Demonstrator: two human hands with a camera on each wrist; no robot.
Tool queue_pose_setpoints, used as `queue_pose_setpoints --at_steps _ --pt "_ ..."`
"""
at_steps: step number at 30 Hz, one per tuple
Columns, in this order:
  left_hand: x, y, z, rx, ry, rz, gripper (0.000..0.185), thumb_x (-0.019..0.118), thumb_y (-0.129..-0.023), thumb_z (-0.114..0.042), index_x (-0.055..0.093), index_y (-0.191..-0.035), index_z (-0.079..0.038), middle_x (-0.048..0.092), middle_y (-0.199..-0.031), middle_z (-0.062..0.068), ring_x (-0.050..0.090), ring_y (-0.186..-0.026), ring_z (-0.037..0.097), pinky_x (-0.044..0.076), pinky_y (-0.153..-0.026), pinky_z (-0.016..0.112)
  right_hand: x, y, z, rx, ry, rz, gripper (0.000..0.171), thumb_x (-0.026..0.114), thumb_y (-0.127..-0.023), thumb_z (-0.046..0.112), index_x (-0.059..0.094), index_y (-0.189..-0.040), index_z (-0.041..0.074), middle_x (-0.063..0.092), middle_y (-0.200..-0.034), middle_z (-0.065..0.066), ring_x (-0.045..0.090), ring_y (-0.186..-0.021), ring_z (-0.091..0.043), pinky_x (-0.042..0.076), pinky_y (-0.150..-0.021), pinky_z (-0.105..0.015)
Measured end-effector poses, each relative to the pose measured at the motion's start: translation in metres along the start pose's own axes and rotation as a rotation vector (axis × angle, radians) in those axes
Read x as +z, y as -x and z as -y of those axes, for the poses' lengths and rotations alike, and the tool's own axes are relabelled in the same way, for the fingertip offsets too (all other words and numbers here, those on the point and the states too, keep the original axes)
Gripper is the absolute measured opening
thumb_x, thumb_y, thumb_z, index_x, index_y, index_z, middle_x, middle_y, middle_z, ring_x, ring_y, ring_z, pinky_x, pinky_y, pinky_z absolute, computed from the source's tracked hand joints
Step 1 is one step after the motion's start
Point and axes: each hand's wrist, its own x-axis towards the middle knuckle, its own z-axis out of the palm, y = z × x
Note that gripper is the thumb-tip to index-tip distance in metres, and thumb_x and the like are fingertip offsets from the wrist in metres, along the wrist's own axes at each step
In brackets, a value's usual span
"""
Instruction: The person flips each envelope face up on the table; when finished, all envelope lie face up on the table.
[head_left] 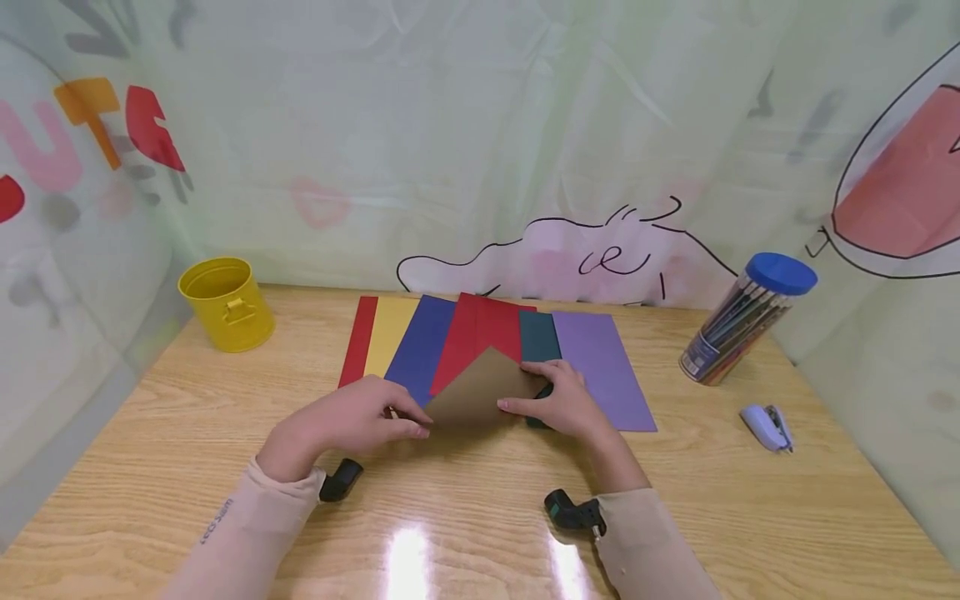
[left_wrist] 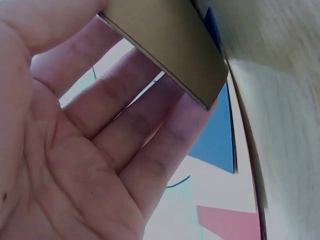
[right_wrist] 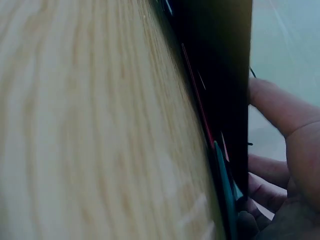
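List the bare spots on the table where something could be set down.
Free: the wood between the yellow tin and the red sheet; the front strip of the table near the forearms; the patch between the purple sheet and the pencil tub, down to the stapler. Crowded: centre, where the fanned sheets lie and both hands hold the brown sheet.

wooden table [head_left: 150, 467], paper sheets [head_left: 600, 367], yellow tin [head_left: 225, 304]
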Motion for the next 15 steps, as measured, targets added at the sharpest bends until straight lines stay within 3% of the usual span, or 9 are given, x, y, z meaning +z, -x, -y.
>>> queue_pose_setpoints --at_steps 10,15 --pt "-0.011 0.005 0.008 -0.005 0.061 -0.038 0.014 0.066 -0.099 -0.020 0.077 -0.104 -0.012 0.069 -0.087 -0.003 0.057 -0.073 0.012 0.049 -0.067 0.030 0.001 -0.002 0.003 -0.008 -0.144 -0.023 0.072 0.076 -0.086 0.053 0.057 -0.143 0.014 0.049 -0.146 -0.011 0.039 -0.138 -0.034 0.038 -0.106 -0.058" --pt "-0.016 0.007 0.010 -0.009 0.070 -0.076 0.025 0.062 -0.102 -0.021 0.062 -0.079 -0.011 0.044 -0.065 -0.008 0.042 -0.060 0.008 0.039 -0.059 0.027 0.000 -0.001 0.006 -0.068 -0.235 -0.055 0.064 0.074 -0.090 0.045 0.057 -0.142 0.014 0.052 -0.142 -0.009 0.042 -0.135 -0.031 0.037 -0.105 -0.059"
